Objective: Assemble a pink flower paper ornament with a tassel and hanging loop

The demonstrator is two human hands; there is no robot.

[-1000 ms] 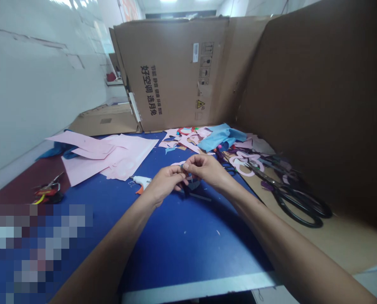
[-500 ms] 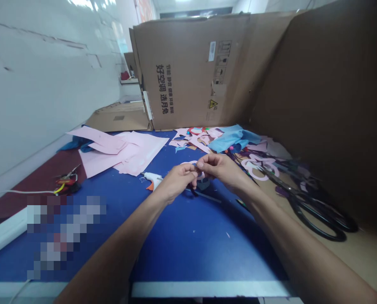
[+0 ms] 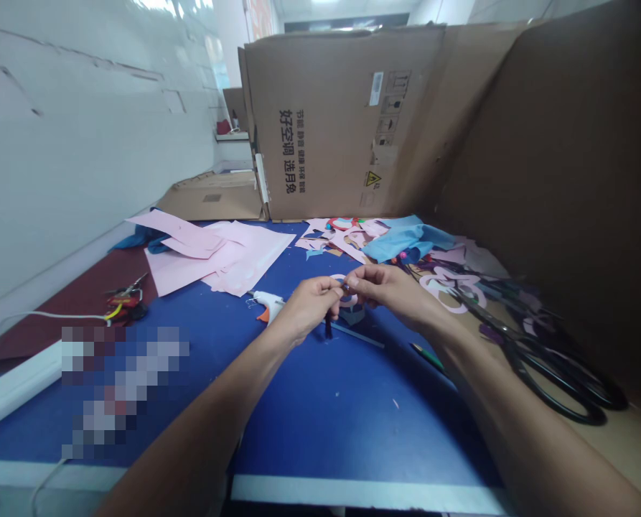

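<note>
My left hand (image 3: 310, 307) and my right hand (image 3: 380, 289) meet fingertip to fingertip above the middle of the table, both closed in a pinch. Between them is a small dark piece, mostly covered by the fingers. A thin dark strip (image 3: 329, 327) hangs below my left fingers; whether it belongs to that piece I cannot tell. Behind the fingers a pink paper ring (image 3: 354, 299) shows in part, and a bluish scrap lies under it. Just left of my left hand lies a white glue gun (image 3: 269, 301) with an orange trigger.
Large black-handled scissors (image 3: 546, 373) and pink cutouts (image 3: 479, 294) lie on the right. A green pencil (image 3: 428, 357) rests by my right forearm. Pink sheets (image 3: 234, 251), paper scraps (image 3: 347, 240) and blue cloth (image 3: 406, 238) lie farther back. Cardboard (image 3: 331, 129) walls the far side.
The view has shifted slightly, so the scene sits farther right. My hands stay pinched together; the dark strip now hangs more plainly, and more of the green pencil shows.
</note>
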